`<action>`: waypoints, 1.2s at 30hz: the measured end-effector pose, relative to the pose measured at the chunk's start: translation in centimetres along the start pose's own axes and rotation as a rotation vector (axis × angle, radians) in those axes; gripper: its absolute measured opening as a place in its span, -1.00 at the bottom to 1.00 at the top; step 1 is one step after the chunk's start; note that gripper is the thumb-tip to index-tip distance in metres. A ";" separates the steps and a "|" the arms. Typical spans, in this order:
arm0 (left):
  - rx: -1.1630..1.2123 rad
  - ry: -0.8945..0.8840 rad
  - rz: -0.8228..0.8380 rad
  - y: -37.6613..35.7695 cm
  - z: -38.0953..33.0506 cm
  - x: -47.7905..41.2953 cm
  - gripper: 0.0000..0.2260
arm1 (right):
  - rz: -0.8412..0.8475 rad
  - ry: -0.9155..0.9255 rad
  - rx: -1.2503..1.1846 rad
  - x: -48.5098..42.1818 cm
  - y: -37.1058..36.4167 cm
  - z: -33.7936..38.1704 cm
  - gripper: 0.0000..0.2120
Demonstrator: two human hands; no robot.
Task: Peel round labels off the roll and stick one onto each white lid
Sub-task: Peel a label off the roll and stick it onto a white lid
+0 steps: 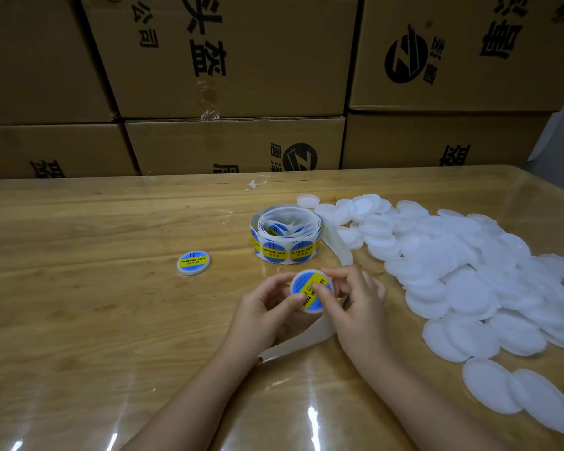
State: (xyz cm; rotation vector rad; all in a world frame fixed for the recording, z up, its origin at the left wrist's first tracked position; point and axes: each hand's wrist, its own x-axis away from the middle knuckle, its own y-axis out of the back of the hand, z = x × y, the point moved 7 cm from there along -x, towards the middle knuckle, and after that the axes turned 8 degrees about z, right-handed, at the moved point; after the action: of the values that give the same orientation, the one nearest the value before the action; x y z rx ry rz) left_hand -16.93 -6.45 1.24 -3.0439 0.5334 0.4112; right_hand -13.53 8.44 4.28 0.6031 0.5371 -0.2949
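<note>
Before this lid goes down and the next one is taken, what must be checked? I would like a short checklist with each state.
1. Held lid gripped by left hand and right hand: ok.
2. Label flat, no bubbles: cannot tell, thumbs cover part.
3. Roll has labels left: ok.
4. Blank lids in supply: ok.
5. Bare table beside finished lid: ok.
6. Backing strip clear of hands: not ok, it runs under them.

A loose roll of labels [285,237] sits coiled, round blue-and-yellow stickers facing outward, its bare backing strip [339,247] trailing nearward. Plain white lids [463,271] lie heaped just right of it. A labelled lid [193,262] lies flat to its left, and a second lid [311,289] is held tilted between the left hand [261,309] and right hand [358,304], its label already on.
</note>
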 end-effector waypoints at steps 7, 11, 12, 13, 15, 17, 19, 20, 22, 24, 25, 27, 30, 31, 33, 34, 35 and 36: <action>-0.317 -0.117 0.007 -0.3 -1.2 0.2 -0.81 | -0.003 -0.069 0.014 0.2 0.1 -0.8 -0.77; -0.329 -0.131 0.019 -0.4 -1.5 0.3 -0.83 | 0.015 -0.065 -0.002 0.1 -0.1 -0.8 -0.71; -0.328 -0.130 0.021 -0.4 -1.5 0.4 -0.83 | 0.016 -0.057 -0.004 0.1 0.0 -0.8 -0.70; -0.324 -0.127 0.020 -0.4 -1.5 0.4 -0.84 | 0.017 -0.040 0.004 0.0 0.0 -0.6 -0.70; -0.326 -0.117 0.010 -0.3 -1.4 0.3 -0.85 | 0.020 -0.015 0.043 0.0 0.0 -0.5 -0.70; -0.349 -0.130 0.003 -0.3 -1.6 0.4 -0.86 | 0.015 -0.037 0.064 0.0 0.0 -0.6 -0.69; -0.409 -0.169 0.008 -0.6 -2.0 0.5 -0.86 | 0.010 -0.085 0.066 0.1 0.0 -1.0 -0.65; -0.442 -0.183 0.013 -0.7 -2.2 0.6 -0.85 | 0.010 -0.098 0.069 0.1 -0.1 -1.1 -0.60; -0.468 -0.189 0.015 -0.7 -2.2 0.6 -0.86 | 0.012 -0.090 0.067 0.1 -0.1 -0.9 -0.58; -0.468 -0.192 0.014 -0.6 -2.2 0.6 -0.88 | 0.005 -0.039 0.065 0.0 -0.1 -0.5 -0.66; -0.469 -0.192 0.013 -0.6 -2.1 0.6 -0.89 | 0.001 -0.013 0.070 0.0 0.0 -0.2 -0.70; -0.461 -0.183 0.012 -0.5 -2.1 0.6 -0.88 | -0.002 0.018 0.076 -0.1 0.0 0.0 -0.73; -0.448 -0.173 0.017 -0.5 -2.1 0.6 -0.86 | 0.008 0.017 0.070 -0.1 0.1 0.0 -0.67; -0.452 -0.170 0.017 -0.5 -2.1 0.6 -0.86 | 0.010 0.016 0.080 -0.1 0.1 0.0 -0.66; -0.470 -0.161 0.024 -0.5 -1.9 0.5 -0.87 | 0.005 -0.004 0.110 0.0 0.1 -0.1 -0.62; -0.480 -0.154 0.031 -0.6 -1.8 0.5 -0.87 | 0.013 -0.034 0.110 0.0 0.1 -0.2 -0.57; -0.486 -0.146 0.038 -0.7 -1.7 0.5 -0.88 | 0.028 -0.055 0.098 0.0 0.0 -0.4 -0.55; -0.486 -0.137 0.042 -0.7 -1.7 0.5 -0.88 | 0.036 -0.051 0.087 -0.1 -0.1 -0.4 -0.57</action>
State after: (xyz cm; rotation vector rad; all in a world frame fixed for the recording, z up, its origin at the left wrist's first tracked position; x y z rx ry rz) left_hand -15.83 -6.09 2.69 -3.4222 0.5606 0.8609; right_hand -13.79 8.58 4.03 0.6874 0.4661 -0.3004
